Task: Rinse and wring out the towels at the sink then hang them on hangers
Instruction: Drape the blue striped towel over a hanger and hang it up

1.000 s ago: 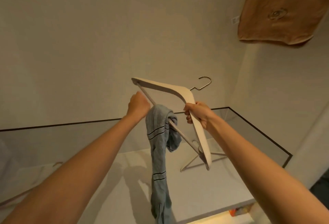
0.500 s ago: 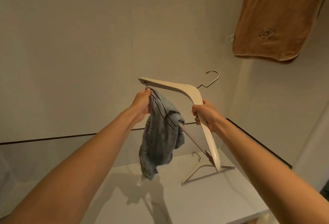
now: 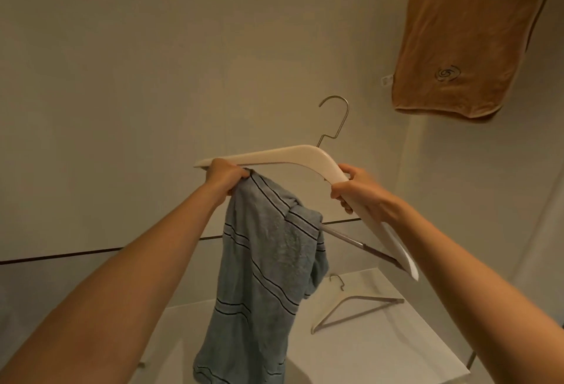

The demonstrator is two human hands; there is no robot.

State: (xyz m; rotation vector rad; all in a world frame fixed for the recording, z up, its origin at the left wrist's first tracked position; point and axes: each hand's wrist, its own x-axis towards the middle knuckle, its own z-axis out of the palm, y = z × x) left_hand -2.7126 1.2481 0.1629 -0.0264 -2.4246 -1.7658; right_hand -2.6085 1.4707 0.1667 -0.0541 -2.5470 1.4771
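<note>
I hold a cream wooden hanger (image 3: pixel 293 156) with a metal hook in the air in front of the wall. A grey-blue towel with dark stripes (image 3: pixel 268 270) drapes over its lower bar and hangs down, bunched near the middle of the bar. My left hand (image 3: pixel 227 174) grips the towel's top corner at the hanger's left end. On the sloping right arm of the hanger, my right hand (image 3: pixel 355 188) has its fingers curled round the wood.
A brown towel (image 3: pixel 467 45) hangs from a rail at the upper right. A second cream hanger (image 3: pixel 351 307) lies on the white counter (image 3: pixel 381 353) below, near the right wall. A dark line runs along the wall behind the counter.
The hanger has turned more level, with its hook now pointing up. My left hand has pulled the towel up and spread it wider along the bar.
</note>
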